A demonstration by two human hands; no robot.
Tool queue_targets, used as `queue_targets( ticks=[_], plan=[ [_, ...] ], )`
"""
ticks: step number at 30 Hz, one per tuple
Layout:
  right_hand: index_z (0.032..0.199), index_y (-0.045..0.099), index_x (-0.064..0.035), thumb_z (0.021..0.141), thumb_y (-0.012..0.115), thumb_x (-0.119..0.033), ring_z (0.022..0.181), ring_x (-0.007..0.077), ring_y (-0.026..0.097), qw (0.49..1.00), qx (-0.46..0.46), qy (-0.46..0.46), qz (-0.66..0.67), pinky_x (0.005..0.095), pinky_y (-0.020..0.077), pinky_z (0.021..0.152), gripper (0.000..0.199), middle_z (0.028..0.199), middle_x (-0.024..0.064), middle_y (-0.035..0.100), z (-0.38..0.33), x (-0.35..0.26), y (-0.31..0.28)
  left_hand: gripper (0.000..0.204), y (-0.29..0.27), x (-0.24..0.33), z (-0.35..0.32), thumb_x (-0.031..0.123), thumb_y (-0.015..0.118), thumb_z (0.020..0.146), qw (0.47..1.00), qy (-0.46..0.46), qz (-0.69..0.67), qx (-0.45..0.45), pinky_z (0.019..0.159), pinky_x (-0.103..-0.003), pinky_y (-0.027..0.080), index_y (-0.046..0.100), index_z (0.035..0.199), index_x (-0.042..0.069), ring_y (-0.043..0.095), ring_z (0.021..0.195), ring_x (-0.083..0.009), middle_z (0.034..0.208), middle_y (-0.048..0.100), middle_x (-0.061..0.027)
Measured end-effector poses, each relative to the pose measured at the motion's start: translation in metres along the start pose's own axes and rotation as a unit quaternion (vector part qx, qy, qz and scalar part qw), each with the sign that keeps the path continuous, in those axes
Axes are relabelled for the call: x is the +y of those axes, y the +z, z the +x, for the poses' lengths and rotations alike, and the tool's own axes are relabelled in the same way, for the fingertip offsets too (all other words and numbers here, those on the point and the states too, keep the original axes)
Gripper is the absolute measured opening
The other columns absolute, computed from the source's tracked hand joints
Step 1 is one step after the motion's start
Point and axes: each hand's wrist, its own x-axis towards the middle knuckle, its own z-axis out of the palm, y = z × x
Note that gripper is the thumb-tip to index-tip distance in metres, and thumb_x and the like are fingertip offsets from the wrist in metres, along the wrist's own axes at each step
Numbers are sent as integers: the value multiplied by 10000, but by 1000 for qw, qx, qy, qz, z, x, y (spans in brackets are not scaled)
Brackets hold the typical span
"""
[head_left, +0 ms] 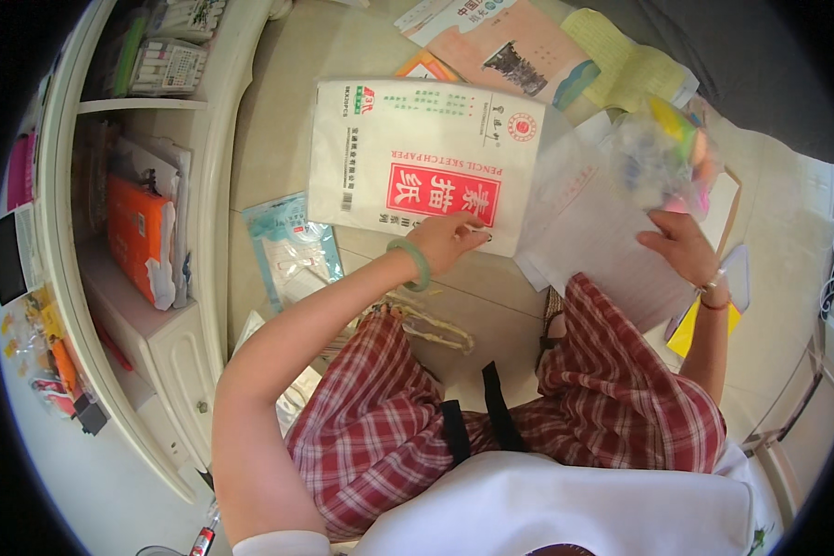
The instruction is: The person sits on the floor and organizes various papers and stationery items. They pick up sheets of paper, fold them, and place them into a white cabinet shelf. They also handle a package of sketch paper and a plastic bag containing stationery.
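A flat white pack of paper [357, 153] with a red label lies across the middle, in front of my crossed legs. My left hand [449, 243], wearing a green bangle, grips its near edge with bent fingers. At the pack's right end a translucent plastic sleeve [565, 218] spreads out, with a pale, faintly lined sheet showing in it or beneath it. The sleeve's right side is pinched between the thumb and fingers of my right hand [684, 246]. Whether the pack lies partly inside the sleeve is hard to make out.
A clear bag of colourful things [663, 153] lies beyond my right hand. Farther off are a peach-coloured book [491, 46] and yellow-green paper [612, 60]. A blue-edged packet [292, 246] lies left. An open shelf cabinet [208, 185] holding an orange folder [142, 236] borders the left.
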Motion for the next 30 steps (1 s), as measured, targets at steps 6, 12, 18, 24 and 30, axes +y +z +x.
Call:
queue_targets(
  ticks=[6,12,18,24,30],
  plan=[
    [714,320,-26,857,676,-151,644,79,229,985,19,-34,167,261,236,532,403,667,-4,234,-13,-28,-30,676,-30,41,-10,497,558,893,936,-18,-353,-4,933,-362,445,370,1386,75,509,1180,-201,1244,536,-118],
    [717,396,-17,862,676,-166,627,80,230,979,30,-90,181,268,218,526,348,650,-20,254,-5,-38,-19,753,-39,50,-21,518,560,884,951,7,-302,72,1002,-375,394,298,1428,67,430,1263,-215,1379,408,-128],
    [730,416,0,843,684,-142,609,99,246,975,75,-135,162,270,225,520,323,664,11,255,-19,-43,-25,744,-37,38,-22,490,556,899,928,-1,-366,64,1013,-376,382,261,1443,79,424,1262,-218,1386,400,-124],
    [762,489,20,850,664,-105,591,84,316,981,120,-133,74,246,278,528,232,632,6,376,-25,-50,-30,725,-37,50,-21,481,545,909,928,26,-368,61,993,-376,400,257,1444,85,448,1238,-211,1384,415,-113],
    [850,582,20,897,609,-111,661,23,456,907,206,-47,364,198,367,580,141,724,-63,533,-30,-90,-20,727,-40,42,-21,587,401,924,845,78,-528,43,966,-391,426,297,1428,73,499,1182,-214,1359,461,-92]
  ],
)
